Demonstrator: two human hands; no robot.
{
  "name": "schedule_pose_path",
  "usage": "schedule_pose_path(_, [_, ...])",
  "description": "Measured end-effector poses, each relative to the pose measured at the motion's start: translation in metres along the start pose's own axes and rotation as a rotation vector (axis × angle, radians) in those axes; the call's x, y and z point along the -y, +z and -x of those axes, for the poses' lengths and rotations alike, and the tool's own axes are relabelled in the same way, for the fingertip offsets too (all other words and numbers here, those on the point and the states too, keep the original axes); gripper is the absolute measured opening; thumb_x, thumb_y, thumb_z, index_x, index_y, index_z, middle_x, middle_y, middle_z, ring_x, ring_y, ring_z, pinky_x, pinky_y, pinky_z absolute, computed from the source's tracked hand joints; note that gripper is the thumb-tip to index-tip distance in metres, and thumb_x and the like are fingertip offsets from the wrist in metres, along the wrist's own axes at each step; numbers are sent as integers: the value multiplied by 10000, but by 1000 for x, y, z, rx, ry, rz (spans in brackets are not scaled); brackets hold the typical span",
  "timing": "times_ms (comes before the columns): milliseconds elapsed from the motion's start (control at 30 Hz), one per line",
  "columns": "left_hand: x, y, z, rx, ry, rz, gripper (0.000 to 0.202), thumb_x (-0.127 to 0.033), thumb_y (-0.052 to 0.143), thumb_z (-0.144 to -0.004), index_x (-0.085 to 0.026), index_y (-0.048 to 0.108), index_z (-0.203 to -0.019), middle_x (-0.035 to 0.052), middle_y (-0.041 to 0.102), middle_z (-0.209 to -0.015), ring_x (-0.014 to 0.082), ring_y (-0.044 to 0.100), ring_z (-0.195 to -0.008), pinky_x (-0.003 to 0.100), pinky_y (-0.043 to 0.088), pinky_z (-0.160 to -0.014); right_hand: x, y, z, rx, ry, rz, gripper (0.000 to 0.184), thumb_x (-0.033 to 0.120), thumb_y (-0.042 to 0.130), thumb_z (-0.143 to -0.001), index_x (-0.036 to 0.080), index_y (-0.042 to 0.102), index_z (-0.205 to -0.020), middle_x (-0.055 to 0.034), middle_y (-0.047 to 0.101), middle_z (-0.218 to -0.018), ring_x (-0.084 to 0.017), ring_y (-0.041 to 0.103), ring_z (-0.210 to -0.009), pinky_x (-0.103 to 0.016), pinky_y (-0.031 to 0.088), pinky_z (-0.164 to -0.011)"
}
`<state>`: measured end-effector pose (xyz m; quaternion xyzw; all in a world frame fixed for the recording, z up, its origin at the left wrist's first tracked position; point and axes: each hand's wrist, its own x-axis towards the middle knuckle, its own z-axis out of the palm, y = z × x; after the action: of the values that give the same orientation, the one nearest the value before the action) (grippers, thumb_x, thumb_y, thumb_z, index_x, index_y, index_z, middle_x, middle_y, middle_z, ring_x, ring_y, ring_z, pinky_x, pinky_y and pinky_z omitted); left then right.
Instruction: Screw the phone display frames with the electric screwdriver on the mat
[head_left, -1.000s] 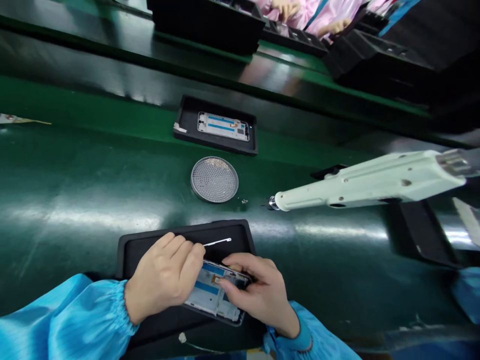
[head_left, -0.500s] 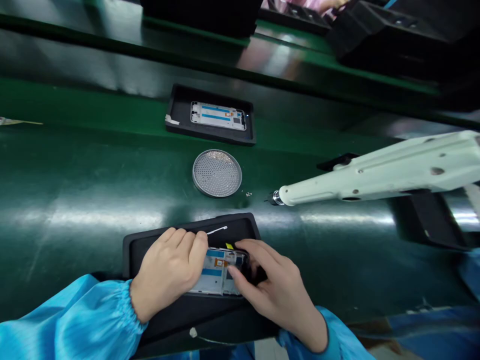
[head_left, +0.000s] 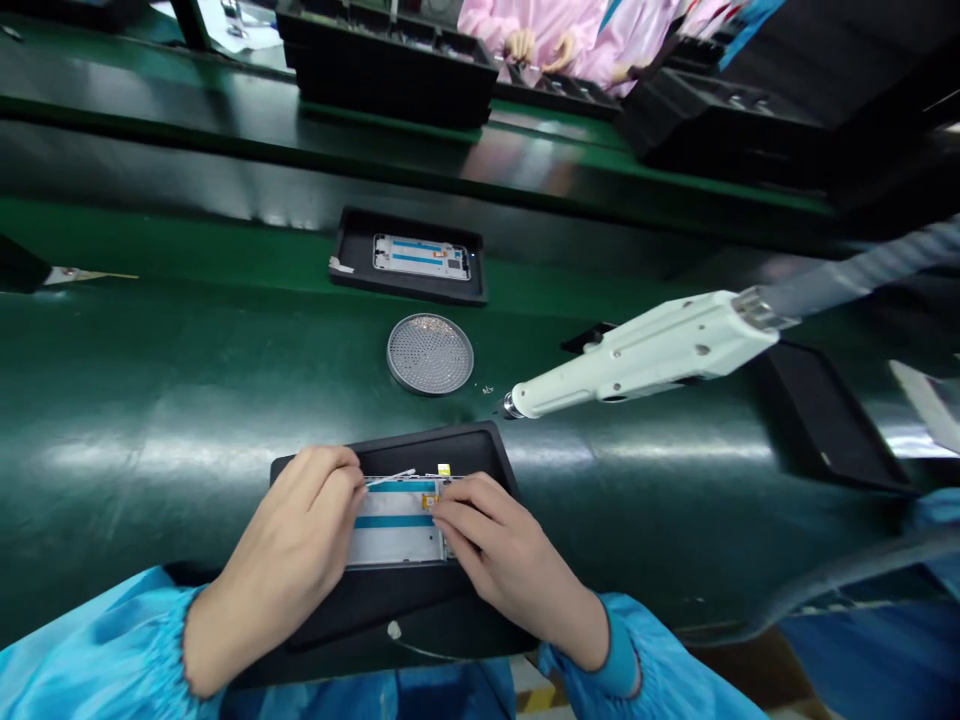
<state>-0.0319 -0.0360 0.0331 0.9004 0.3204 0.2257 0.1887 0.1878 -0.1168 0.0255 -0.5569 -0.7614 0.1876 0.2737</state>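
A silver phone frame (head_left: 397, 545) with blue strips lies in a black tray (head_left: 480, 447) before me. My left hand (head_left: 296, 545) is closed over the frame's left end, and a thin white stick (head_left: 391, 478) points out from its fingertips across the upper edge. Over the right end, my right hand (head_left: 510, 555) has its fingers pressed together, the tips at a small orange flex cable (head_left: 430, 501). Whatever may be pinched there is hidden. A yellow tab (head_left: 444, 469) sticks up at the frame's top edge.
Beyond the tray stand a round screw dish (head_left: 430, 355) and a second black tray (head_left: 349, 280) holding another phone frame (head_left: 421, 257). A pale green electric screwdriver (head_left: 637, 355) hangs at right. Loose screws (head_left: 487, 390) lie by the dish. People in pink sleeves (head_left: 525, 20) work across the bench.
My right hand has moved from the frame's right edge inward to the orange cable. My left hand has shifted left, and the white stick now lies across the frame's edge. The view has also shifted.
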Motion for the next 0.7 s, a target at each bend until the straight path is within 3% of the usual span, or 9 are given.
schedule_pose_path(233, [10,7,27,37,-26,2,78,-99,467,-986,-132,536,-1000,88,527,-1070,214,498,-1010,371,488,-834,-1,6,-12,83,-85,117,183,95,505,-947,162,674,-959,-80,612,-905,-180,491,-820,-311,509,-700])
schedule_pose_path(567, [13,13,29,-2,-21,31,120,-87,452,-981,-142,559,-969,89,556,-1051,214,503,-1015,386,483,-857,2,13,-16,159,-212,379,244,69,398,-959,127,617,-865,-88,539,-833,-196,422,-763,-334,434,-698])
schedule_pose_path(700, [13,15,31,2,3,38,144,-81,442,-982,-144,571,-994,93,564,-1064,227,508,-1058,408,477,-877,-10,7,-14,92,-202,356,230,82,385,-969,124,605,-916,-95,547,-849,-200,433,-784,-344,431,-703])
